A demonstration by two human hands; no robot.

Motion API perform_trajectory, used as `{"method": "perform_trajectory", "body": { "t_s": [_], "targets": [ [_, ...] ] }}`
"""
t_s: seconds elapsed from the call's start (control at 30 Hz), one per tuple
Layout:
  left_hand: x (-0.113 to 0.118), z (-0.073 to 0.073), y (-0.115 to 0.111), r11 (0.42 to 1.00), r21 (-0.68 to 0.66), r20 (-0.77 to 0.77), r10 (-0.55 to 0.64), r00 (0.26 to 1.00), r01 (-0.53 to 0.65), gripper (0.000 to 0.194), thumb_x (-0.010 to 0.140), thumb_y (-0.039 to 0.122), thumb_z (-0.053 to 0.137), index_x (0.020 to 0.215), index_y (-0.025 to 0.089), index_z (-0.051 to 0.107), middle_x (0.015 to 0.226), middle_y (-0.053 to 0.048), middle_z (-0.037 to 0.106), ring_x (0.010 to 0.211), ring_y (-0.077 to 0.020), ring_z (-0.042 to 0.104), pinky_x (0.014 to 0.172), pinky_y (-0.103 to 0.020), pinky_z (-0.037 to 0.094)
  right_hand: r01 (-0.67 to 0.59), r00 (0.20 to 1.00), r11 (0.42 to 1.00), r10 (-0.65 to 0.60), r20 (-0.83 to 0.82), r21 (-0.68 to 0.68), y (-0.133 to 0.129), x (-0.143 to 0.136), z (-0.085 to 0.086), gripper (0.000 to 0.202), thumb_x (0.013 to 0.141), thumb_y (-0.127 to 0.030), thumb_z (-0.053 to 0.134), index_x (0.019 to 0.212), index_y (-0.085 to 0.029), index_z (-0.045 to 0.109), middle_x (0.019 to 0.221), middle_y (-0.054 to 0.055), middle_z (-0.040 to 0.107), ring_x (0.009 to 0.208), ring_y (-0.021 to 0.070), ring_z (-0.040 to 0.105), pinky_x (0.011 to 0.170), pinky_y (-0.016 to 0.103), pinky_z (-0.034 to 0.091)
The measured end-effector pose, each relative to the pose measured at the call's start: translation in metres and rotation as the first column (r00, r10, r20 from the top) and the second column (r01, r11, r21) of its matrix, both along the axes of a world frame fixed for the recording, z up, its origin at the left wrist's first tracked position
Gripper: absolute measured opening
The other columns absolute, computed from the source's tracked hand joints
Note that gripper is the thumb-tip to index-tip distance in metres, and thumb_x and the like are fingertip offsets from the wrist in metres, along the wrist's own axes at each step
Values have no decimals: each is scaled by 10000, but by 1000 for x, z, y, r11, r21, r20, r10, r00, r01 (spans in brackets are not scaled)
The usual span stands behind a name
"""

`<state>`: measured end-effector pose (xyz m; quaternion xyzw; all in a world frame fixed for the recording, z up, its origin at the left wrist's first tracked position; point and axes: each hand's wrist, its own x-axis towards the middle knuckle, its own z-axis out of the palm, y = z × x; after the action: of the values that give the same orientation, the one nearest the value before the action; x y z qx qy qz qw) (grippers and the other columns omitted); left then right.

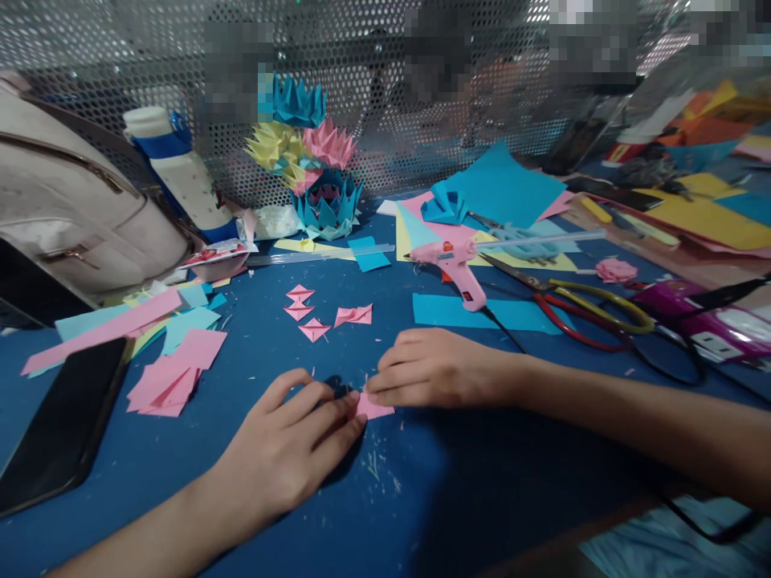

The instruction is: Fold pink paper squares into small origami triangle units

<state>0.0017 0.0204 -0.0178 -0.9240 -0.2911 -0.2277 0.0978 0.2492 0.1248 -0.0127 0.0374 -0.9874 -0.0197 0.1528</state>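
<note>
A small pink paper piece [377, 408] lies on the blue table between my hands. My left hand [292, 441] comes from the lower left, its fingertips pressed on the paper's left edge. From the right, my right hand [425, 369] has its fingers together over the paper's upper part, hiding some of it. Above my hands sit three small folded pink triangles [314, 329] and a partly folded pink piece [354, 315]. A stack of pink squares [165, 385] rests at the left. The pink glue gun [454, 269] lies beyond my right hand.
A black phone [66, 417] and paper strips [114, 329] lie left. Behind stand a bottle [181, 172] and folded paper flowers [328, 205] against a perforated metal panel [385, 120]. Large scissors [584, 309], a blue strip [494, 313] and coloured sheets [511, 189] are at the right.
</note>
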Motion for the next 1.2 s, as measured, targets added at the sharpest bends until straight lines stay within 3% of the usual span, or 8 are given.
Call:
{"method": "perform_trajectory", "body": {
  "t_s": [0.2, 0.37, 0.53, 0.73, 0.83, 0.97, 1.2],
  "targets": [
    [3, 4, -2, 1000, -14, 11, 7, 1000, -7, 359, 1066, 127, 357, 1058, 142, 715, 994, -43, 751, 876, -186, 585, 936, -393, 360, 6, 999, 1000, -6, 31, -13, 1, 1, 3, 319, 1059, -146, 361, 1162, -199, 658, 1216, 9, 702, 1025, 142, 585, 739, 316, 391],
    [6, 7, -4, 999, -40, -14, 22, 1000, -23, 383, 1077, 142, 324, 1074, 141, 707, 1020, -49, 749, 876, -192, 589, 946, -401, 346, 54, 995, 991, -42, 94, -126, -5, 0, 6, 277, 1040, -318, 443, 1129, -184, 668, 1217, 47, 682, 1055, 181, 565, 794, 338, 383],
    [7, 6, -6, 998, -35, -29, 43, 999, -44, 376, 1073, 141, 330, 1068, 140, 706, 1013, -53, 743, 903, -206, 587, 960, -407, 341, 189, 982, 970, -187, 24, -156, -14, 0, 7, 273, 1018, -292, 492, 857, -191, 688, 998, 26, 693, 918, 170, 538, 761, 333, 336],
    [8, 4, -9, 998, -23, -26, 62, 998, -62, 399, 1079, 155, 311, 1077, 153, 710, 1043, -47, 744, 921, -211, 581, 969, -409, 338, 208, 972, 963, -184, 148, -170, -10, 7, 23, 308, 985, -258, 525, 696, -183, 603, 821, 18, 618, 779, 168, 431, 701, 335, 265],
    [9, 5, -12, 994, -34, -51, 97, 994, -99, 403, 1075, 155, 309, 1077, 164, 712, 1032, -49, 734, 929, -211, 579, 967, -405, 337, 171, 980, 971, -151, 126, -169, -7, 8, 21, 318, 1013, -279, 479, 751, -191, 636, 818, 19, 610, 754, 171, 409, 690, 338, 257],
    [9, 9, -14, 984, -54, -70, 163, 984, -167, 415, 1071, 162, 301, 1085, 211, 712, 994, -70, 693, 924, -228, 563, 943, -424, 347, 124, 989, 981, -111, 98, -147, -8, 3, 12, 289, 1041, -334, 447, 964, -204, 693, 905, 29, 634, 788, 174, 441, 701, 333, 268],
    [9, 11, -15, 980, -80, -70, 179, 981, -184, 343, 1039, 148, 378, 1094, 221, 709, 985, -90, 596, 904, -256, 489, 841, -404, 379, 183, 981, 980, -177, 74, -79, -20, -14, 3, 294, 1032, -401, 478, 1000, -194, 684, 925, 45, 622, 791, 179, 427, 694, 329, 274]
  ]
}}
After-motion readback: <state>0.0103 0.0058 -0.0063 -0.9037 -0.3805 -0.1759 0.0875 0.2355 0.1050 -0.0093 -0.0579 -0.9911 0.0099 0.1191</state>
